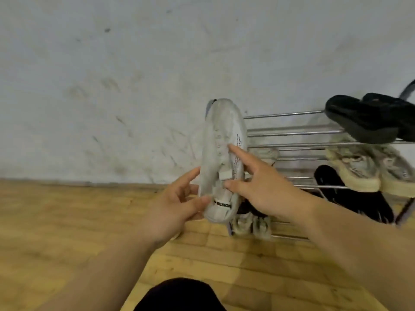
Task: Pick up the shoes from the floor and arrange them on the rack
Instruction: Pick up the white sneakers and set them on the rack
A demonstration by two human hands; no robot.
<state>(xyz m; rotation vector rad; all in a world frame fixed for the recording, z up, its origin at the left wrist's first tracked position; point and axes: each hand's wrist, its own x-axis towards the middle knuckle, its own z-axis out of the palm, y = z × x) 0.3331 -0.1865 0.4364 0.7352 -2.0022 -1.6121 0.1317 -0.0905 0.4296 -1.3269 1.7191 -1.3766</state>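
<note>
A pale grey sneaker (221,140) with a "DESIGN" tag at its heel is held up in front of the wall, toe pointing away from me, at the left end of the metal rack (292,131). My left hand (177,207) grips its heel from the left. My right hand (260,180) holds its right side, index finger stretched along the laces and thumb on the tongue. Black slippers (368,115) lie on the rack's top tier. Beige sneakers (363,169) sit on the middle tier.
More footwear fills the lower tiers: black sandals (350,194) at the right and pale shoes (251,225) at the bottom left. A scuffed white wall (112,86) stands behind. The wooden floor (67,221) lies at the left. My dark-clothed knee (179,295) shows at the bottom.
</note>
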